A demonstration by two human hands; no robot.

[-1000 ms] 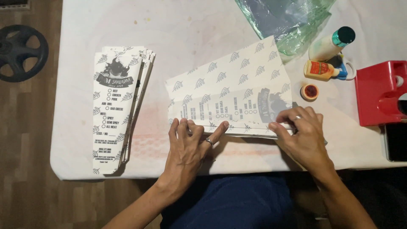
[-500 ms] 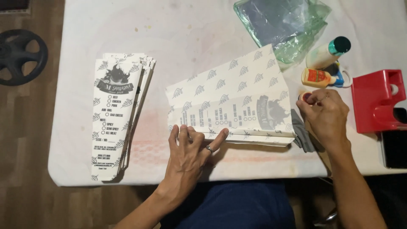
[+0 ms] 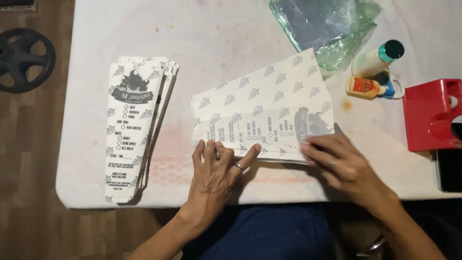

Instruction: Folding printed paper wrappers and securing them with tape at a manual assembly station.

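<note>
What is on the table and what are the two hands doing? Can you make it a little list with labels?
Left hand: left hand flat, fingers spread, pressing the near edge of the printed paper sheet
Right hand: right hand blurred, lying on the same sheet's right end
Sheet: partly folded, leaf pattern on white
Stack: pile of folded paper sleeves to the left
Bottles: white bottle with teal cap, small orange glue bottle
Other: green plastic bag, red holder
Surface: white table
</note>
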